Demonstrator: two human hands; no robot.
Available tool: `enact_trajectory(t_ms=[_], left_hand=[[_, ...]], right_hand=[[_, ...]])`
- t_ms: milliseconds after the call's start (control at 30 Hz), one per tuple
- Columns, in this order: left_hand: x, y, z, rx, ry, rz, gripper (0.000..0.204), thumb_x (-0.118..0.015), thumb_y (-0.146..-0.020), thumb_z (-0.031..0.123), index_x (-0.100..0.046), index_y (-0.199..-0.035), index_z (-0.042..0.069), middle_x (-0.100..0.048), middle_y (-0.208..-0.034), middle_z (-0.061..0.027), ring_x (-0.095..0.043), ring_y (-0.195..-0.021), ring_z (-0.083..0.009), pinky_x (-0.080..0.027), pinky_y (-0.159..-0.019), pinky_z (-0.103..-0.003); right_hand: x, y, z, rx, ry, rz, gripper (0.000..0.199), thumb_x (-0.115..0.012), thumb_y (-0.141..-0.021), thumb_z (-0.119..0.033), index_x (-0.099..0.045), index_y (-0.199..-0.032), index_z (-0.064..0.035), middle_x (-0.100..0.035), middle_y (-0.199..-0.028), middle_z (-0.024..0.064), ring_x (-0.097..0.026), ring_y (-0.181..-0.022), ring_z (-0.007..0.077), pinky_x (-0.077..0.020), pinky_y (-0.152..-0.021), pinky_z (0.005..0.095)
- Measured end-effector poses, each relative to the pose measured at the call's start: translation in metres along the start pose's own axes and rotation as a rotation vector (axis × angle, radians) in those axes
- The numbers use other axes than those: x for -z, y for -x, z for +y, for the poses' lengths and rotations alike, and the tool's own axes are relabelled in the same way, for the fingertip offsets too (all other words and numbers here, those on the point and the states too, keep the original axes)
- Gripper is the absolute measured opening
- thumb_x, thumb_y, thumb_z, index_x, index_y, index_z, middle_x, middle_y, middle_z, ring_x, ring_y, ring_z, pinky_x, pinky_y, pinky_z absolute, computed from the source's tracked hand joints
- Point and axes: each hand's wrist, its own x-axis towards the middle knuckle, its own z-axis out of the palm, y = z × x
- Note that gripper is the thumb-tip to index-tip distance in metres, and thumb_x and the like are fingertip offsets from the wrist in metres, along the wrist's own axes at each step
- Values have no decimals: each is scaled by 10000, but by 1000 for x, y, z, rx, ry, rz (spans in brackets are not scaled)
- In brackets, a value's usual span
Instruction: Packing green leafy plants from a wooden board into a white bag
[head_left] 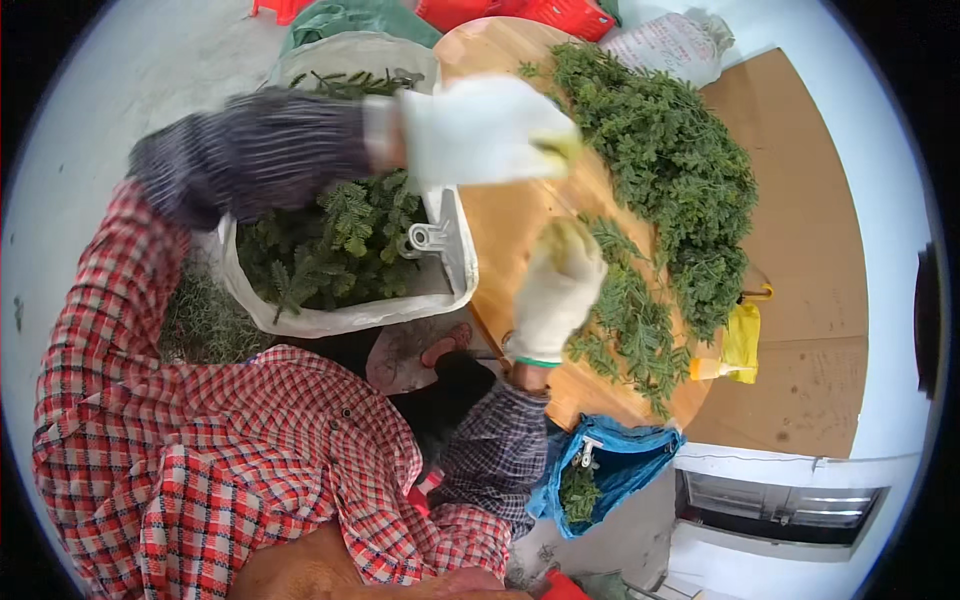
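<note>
My left hand [485, 130], in a white glove with yellowed fingertips, reaches over the round wooden table [500, 225] from the left. Motion smears its fingers, and I cannot see anything held in it. Below it, my right hand [560, 285] wears a similar glove with a green cuff edge. Its fingers are curled closed, and whatever they pinch is hidden. Right beside it lie loose green conifer sprigs [640, 325]. A large heap of the same greenery [665, 160] covers the table's far right side.
A white-lined bin [460, 275] full of fir branches [345, 220] stands left of the table. A blue bag [640, 450] with sprigs hangs at the near edge. A glue bottle [708, 369] and a yellow packet [741, 335] sit at the right, by cardboard [800, 250].
</note>
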Motion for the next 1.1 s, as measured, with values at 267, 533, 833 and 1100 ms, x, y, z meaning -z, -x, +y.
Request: enact_trajectory(t_ms=[267,533,833,1100], left_hand=[[-175,-119,24,-303,-63,-188,362,-554,-831,203,-568,-1185,128,-598,-1125,-117,-607,-966,-300,-496,-819,-392],[-140,-124,-30,-174,-300,-257,200,-544,-849,220,-663,-986,135,-647,-912,-102,-632,-840,-291,-512,-713,-404],[-88,-40,-84,-139,-200,-184,257,-609,-806,227,-654,-1043,138,-609,-988,-84,-601,-898,-308,-492,-754,-422],[-72,-3,-56,41,-227,-379,442,-627,-799,243,-553,-1209,96,-556,-1168,-87,-612,-917,-295,-501,-761,-417]], right_hand=[[29,-1,65,-308,732,-372,357,-612,-826,-282,-579,-1138,-112,-589,-1062,156,-588,-939,342,-525,-727,424],[71,17,117,-95,699,-411,147,-508,-814,-54,-641,-874,-80,-556,-914,152,-586,-845,330,-507,-712,416],[113,47,224,-320,801,-399,182,-532,-834,-118,-648,-948,-37,-605,-971,186,-593,-894,373,-492,-766,422],[125,2,140,-558,592,-139,307,-552,-835,-200,-660,-1035,7,-663,-1001,185,-620,-914,346,-472,-831,418]])
